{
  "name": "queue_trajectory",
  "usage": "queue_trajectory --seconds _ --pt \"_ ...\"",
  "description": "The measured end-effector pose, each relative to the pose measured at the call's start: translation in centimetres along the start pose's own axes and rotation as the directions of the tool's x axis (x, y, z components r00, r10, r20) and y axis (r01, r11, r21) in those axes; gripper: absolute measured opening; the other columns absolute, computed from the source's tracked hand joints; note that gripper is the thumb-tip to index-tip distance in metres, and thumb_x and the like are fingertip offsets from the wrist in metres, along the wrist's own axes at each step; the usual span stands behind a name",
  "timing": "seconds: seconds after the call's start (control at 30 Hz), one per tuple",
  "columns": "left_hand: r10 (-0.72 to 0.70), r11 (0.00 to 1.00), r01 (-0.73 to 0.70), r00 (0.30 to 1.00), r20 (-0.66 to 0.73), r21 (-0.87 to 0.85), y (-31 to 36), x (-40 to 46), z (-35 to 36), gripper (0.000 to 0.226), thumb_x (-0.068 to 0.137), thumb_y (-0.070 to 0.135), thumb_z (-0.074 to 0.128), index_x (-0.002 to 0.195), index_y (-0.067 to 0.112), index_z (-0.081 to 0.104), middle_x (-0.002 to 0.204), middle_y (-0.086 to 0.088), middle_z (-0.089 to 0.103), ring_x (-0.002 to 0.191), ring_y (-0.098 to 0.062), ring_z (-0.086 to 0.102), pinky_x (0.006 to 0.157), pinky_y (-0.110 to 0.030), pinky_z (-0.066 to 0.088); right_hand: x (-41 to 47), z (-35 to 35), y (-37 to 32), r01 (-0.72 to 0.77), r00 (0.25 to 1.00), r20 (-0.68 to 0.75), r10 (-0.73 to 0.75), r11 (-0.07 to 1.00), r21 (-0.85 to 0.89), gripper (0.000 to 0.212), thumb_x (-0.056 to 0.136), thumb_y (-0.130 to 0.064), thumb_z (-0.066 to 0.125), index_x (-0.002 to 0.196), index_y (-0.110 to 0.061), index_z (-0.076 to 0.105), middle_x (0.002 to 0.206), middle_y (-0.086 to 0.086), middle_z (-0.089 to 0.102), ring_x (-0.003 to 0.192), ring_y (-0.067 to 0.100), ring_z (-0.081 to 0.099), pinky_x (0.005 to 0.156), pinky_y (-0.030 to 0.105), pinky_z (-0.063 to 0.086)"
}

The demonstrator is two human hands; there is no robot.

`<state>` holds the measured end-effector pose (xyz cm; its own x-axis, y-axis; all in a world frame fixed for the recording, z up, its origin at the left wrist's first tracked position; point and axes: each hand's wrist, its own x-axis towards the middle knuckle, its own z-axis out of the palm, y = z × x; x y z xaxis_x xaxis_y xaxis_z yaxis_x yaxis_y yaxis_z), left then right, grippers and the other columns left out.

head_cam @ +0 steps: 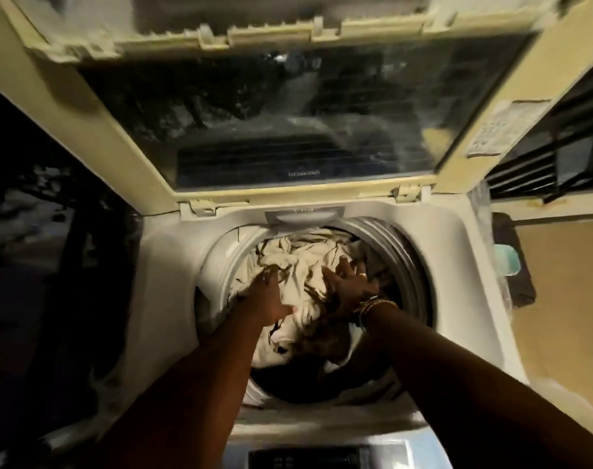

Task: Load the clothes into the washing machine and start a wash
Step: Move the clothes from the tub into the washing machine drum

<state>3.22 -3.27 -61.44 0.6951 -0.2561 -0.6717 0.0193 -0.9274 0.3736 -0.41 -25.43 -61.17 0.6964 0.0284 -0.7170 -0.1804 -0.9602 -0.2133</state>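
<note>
Pushing down on the clothes point(298, 265), both hands are deep inside the drum point(400, 252) of the washing machine point(166, 265). The left hand point(269, 299) has its fingers sunk into the pale cloth near the left wall, so I cannot tell if they are gripping it or just pressing. The right hand point(347, 282) lies flat with its fingers spread wide on top of the pile, holding nothing. It has bangles point(373, 308) on the wrist.

The clothes are already in the drum, heaped high toward the back. So the loading part looks nearly done, maybe just packing the pile down.

The lid point(288, 123) stands wide open, tipped up and back. It must be closed. The control panel point(308, 458) sits at the front edge, dark and untouched, so the wash does not look started. No soap can be seen going in.
</note>
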Motion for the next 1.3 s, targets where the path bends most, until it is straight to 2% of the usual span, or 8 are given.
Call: queue_trajectory --seconds 0.13,0.27,0.6,0.7,0.83,0.93,1.13,1.3 --pt "0.105 0.994 -0.106 0.986 -0.126 0.003 2.2 -6.4 -2.6 0.098 0.083 0.052 0.069 0.158 0.027 0.011 0.162 -0.007 0.028 0.148 -0.027 0.029 0.118 -0.044 0.031 -5.8 -4.4 -1.7 0.005 0.999 -0.049 -0.008 0.999 -0.051 0.093 0.085 -0.064 0.061 0.156 -0.045 0.004 0.168 0.003 0.0 0.153 0.036 -0.002 0.116 0.068 0.007" --pt "0.158 0.987 -0.162 0.982 -0.101 -0.024 2.9 -10.6 -3.8 0.091 0.083 0.054 0.068 0.157 0.034 0.018 0.157 -0.006 0.039 0.141 -0.026 0.042 0.113 -0.041 0.039 -10.9 -6.6 -2.0 0.032 0.997 -0.073 -0.035 0.998 -0.049 0.108 0.074 -0.069 0.07 0.157 -0.044 0.005 0.167 0.007 0.013 0.15 0.032 0.024 0.116 0.058 0.028" --pt "0.349 0.937 -0.318 0.875 -0.335 0.146 16.7 -16.3 -3.1 0.08 0.087 0.042 0.069 0.154 0.035 0.026 0.166 -0.006 0.01 0.151 -0.032 0.019 0.114 -0.051 0.036 -22.9 -8.1 2.4 0.138 0.897 -0.44 -0.04 0.971 0.194 0.104 0.076 -0.06 0.073 0.158 -0.035 0.013 0.159 0.0 0.033 0.136 0.032 0.046 0.106 0.051 0.042" --pt "0.406 0.914 -0.383 0.844 -0.35 0.135 21.0 -18.1 -0.1 0.079 0.085 0.041 0.069 0.153 0.035 0.028 0.166 -0.009 0.012 0.149 -0.034 0.023 0.114 -0.051 0.036 -27.1 -7.7 6.3 0.151 0.83 -0.556 -0.045 0.978 0.146 0.104 0.071 -0.074 0.066 0.156 -0.034 0.02 0.152 0.002 0.043 0.133 0.032 0.048 0.102 0.052 0.045" --pt "0.462 0.886 -0.419 0.785 -0.412 0.197 25.4 -20.6 5.2 0.078 0.081 0.067 0.052 0.149 0.033 0.035 0.159 -0.013 0.029 0.144 -0.043 0.029 0.112 -0.056 0.034 -32.9 -4.1 15.8 0.118 0.755 -0.655 0.004 0.983 0.142 0.113 0.058 -0.099 0.044 0.153 -0.04 0.025 0.152 -0.002 0.043 0.136 0.028 0.045 0.104 0.053 0.044" --pt "0.522 0.853 -0.436 0.703 -0.483 0.288 30.0 -24.1 11.4 0.084 0.079 0.079 0.047 0.149 0.036 0.035 0.159 -0.009 0.031 0.149 -0.041 0.021 0.118 -0.059 0.019 -38.4 0.9 24.0 0.072 0.749 -0.661 0.046 0.986 0.151 0.104 0.065 -0.089 0.055 0.152 -0.039 0.028 0.154 0.0 0.041 0.137 0.029 0.043 0.105 0.052 0.044" --pt "0.73 0.656 -0.571 0.644 -0.226 0.493 37.3 -31.0 27.3 0.087 0.078 0.069 0.061 0.152 0.032 0.034 0.164 -0.01 0.022 0.153 -0.037 0.007 0.119 -0.063 0.015 -47.5 14.3 37.3 -0.077 0.845 -0.507 0.17 0.977 0.199 0.115 0.06 -0.093 0.046 0.156 -0.036 0.019 0.159 0.007 0.032 0.142 0.034 0.036 0.11 0.054 0.038" --pt "0.665 0.681 -0.552 0.741 -0.093 0.481 39.0 -32.6 37.5 0.089 0.079 0.06 0.067 0.154 0.03 0.029 0.164 -0.012 0.02 0.153 -0.034 0.01 0.12 -0.055 0.024 -50.7 23.7 44.7 -0.157 0.885 -0.384 0.264 0.945 0.287 0.107 0.07 -0.081 0.059 0.157 -0.033 0.019 0.161 0.007 0.029 0.146 0.033 0.03 0.115 0.051 0.033"
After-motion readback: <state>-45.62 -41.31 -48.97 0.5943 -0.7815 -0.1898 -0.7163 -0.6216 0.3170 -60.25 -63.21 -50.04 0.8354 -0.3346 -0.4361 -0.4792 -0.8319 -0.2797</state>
